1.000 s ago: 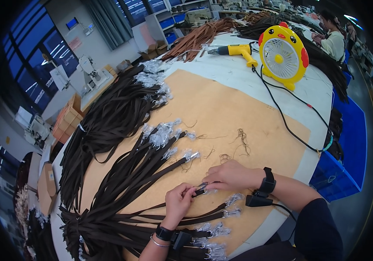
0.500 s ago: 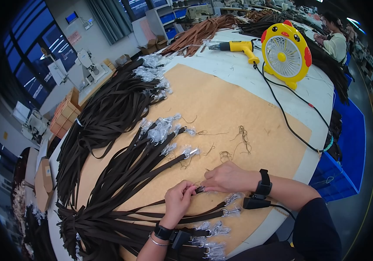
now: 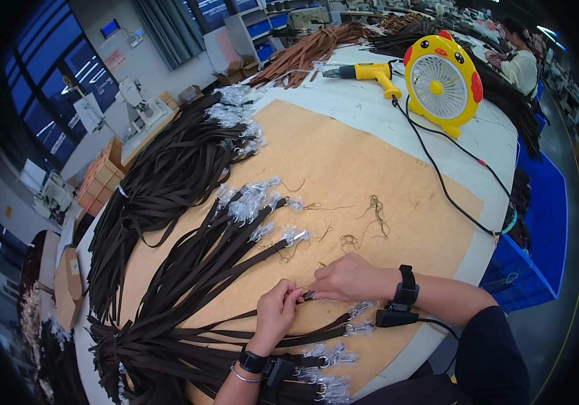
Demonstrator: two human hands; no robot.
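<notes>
My left hand (image 3: 277, 307) pinches a dark strap (image 3: 241, 316) close to its end. Against that same end, the fingers of my right hand (image 3: 350, 278) are closed, and they hide most of the small part between them. Below my hands, more dark straps (image 3: 323, 335) fan out, with metal hooks in clear plastic wrap (image 3: 361, 328) at their tips. Above my left hand lies another group of straps (image 3: 215, 260), its wrapped ends (image 3: 252, 202) pointing up and right. Loose thread scraps (image 3: 378, 219) are scattered beyond my right hand.
A large bundle of dark straps (image 3: 168, 162) lies at the left. At the back stand a yellow heat gun (image 3: 370, 72) and a yellow chick-shaped fan (image 3: 440, 81), their cord (image 3: 448, 192) running down the right side. A blue bin (image 3: 539, 250) is beside the table; a person (image 3: 522, 64) works beyond.
My right hand has shifted slightly to the left, closer to my left hand at the strap end. The straps on the table look the same.
</notes>
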